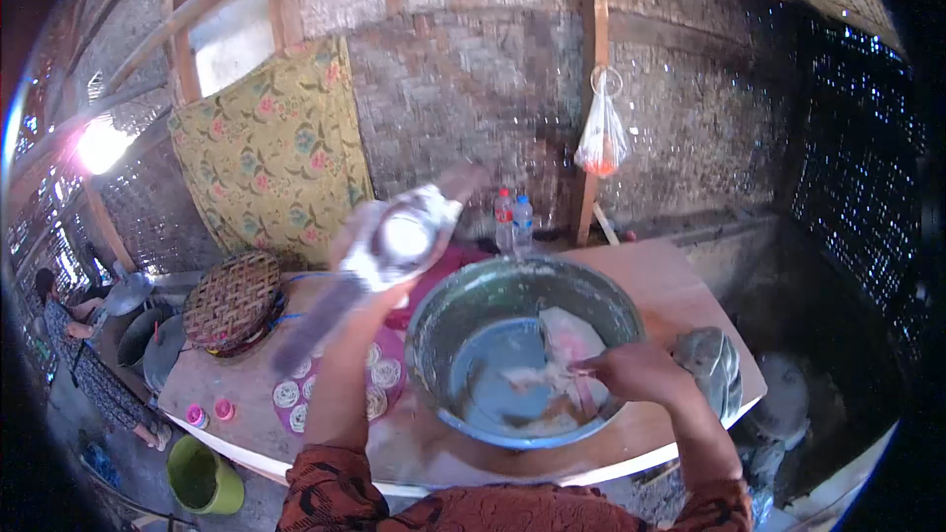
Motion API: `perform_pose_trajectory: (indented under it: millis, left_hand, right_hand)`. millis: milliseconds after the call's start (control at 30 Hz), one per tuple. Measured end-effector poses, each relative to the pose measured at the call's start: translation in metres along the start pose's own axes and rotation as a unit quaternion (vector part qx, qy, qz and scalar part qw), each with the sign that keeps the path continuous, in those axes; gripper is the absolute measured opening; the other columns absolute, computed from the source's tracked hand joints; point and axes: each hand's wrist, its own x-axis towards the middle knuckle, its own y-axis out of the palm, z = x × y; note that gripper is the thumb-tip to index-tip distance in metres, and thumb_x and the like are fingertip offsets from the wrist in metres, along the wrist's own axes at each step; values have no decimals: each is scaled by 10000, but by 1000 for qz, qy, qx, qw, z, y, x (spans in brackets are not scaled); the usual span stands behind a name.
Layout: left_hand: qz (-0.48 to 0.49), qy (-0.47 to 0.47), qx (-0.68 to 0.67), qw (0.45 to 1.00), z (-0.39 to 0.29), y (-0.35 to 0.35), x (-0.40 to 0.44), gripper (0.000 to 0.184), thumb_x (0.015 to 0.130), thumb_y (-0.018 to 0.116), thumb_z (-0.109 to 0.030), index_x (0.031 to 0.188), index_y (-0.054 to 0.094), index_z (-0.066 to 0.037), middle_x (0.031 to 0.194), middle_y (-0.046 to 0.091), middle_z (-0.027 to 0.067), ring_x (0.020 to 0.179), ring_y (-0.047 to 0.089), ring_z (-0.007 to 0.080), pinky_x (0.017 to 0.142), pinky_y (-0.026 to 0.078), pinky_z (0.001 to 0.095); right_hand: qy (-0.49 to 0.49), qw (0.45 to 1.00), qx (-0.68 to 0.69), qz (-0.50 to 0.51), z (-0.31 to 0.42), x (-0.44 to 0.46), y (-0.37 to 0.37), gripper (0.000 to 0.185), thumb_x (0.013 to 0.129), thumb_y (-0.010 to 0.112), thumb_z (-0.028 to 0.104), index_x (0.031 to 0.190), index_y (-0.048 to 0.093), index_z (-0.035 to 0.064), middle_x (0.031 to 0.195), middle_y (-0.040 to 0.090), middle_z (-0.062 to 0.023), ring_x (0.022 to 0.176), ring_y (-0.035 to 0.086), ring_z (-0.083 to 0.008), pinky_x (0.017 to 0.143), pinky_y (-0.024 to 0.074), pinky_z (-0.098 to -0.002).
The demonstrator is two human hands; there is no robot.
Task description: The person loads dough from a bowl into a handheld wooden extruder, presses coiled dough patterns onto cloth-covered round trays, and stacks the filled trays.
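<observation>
My left hand (355,230) is raised over the table, closed around a press-like tool (404,236) with a shiny round metal middle and long wooden handles; motion smears it. Inside a large green basin (426,374), my right hand (636,372) has its fingers closed at a pale, crumpled plastic bag (572,333) with a pink patch. Whitish bits lie around the bag on the basin's bluish floor. Left of the basin, partly behind my left forearm, a purple round sheet (396,396) carries several pale coils of noodle-like strands (385,372).
Two plastic bottles (521,225) stand behind the basin. A woven basket lid (233,300) sits on the table's left end, with small pink containers (198,416) nearer. Grey cloth or plastic (708,365) lies right. A green bucket (205,475) stands on the floor; another person (84,355) is far left.
</observation>
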Motion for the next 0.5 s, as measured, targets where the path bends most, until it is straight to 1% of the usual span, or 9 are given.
perform_pose_trajectory:
  millis: [67,133,233,267,333,367,433,467,500]
  left_hand:
    - [-123,55,-7,991,42,-21,-29,453,775,690,-325,1082,565,-16,1035,608,117,963,572,246,863,451,358]
    - [-177,131,272,937,74,-73,-64,509,753,716,-260,1147,543,12,1016,615,126,885,586,229,783,473,339]
    - [-234,-61,39,970,100,-136,-114,502,753,715,-248,1147,547,13,1022,612,127,891,583,230,785,470,340]
    - [-265,-125,-48,955,107,-156,-130,500,753,715,-245,1147,549,13,1024,612,128,892,582,231,786,470,341]
    - [-321,-203,-131,916,115,-192,-164,495,753,714,-237,1147,551,14,1028,610,129,896,580,232,787,468,342]
    - [-342,-230,-142,900,116,-211,-182,493,753,713,-233,1147,553,14,1030,609,129,898,579,233,788,467,342]
    - [-379,-271,-143,873,117,-247,-217,488,753,712,-226,1147,555,15,1034,608,130,901,577,234,790,466,343]
    - [-397,-292,-136,859,117,-265,-235,486,753,712,-222,1147,557,15,1036,607,131,903,576,234,790,465,343]
    - [-417,-314,-127,844,115,-283,-255,484,753,711,-218,1147,558,16,1038,606,131,905,575,235,791,464,344]
  right_hand:
    - [-11,999,-23,32,-15,11,40,318,818,584,178,1125,640,238,903,654,-133,841,626,-344,712,489,-415]
    - [-7,998,-68,13,-19,14,26,209,794,602,203,973,684,132,875,653,-150,800,628,-350,697,491,-407]
    - [70,981,142,-115,-49,15,-25,224,820,634,236,933,658,44,898,646,-164,814,629,-293,712,489,-372]
    - [74,957,222,-170,-76,22,-26,240,845,630,239,946,648,23,896,643,-164,811,620,-276,718,483,-366]
    - [34,928,231,-292,-151,59,3,296,861,619,281,1015,640,29,909,648,-121,772,595,-210,697,473,-339]
    - [37,928,231,-289,-178,76,24,296,861,619,281,1015,640,29,909,648,-121,772,595,-210,697,473,-339]
    - [170,885,399,-166,-213,109,48,319,901,567,308,1079,632,51,954,645,-77,798,577,-171,693,476,-333]
    - [161,890,395,-161,-210,114,47,319,901,567,308,1079,632,51,954,645,-77,798,577,-171,693,476,-333]
    - [209,840,483,-128,-202,119,50,321,902,569,294,1085,624,35,927,643,-71,795,587,-162,711,483,-308]
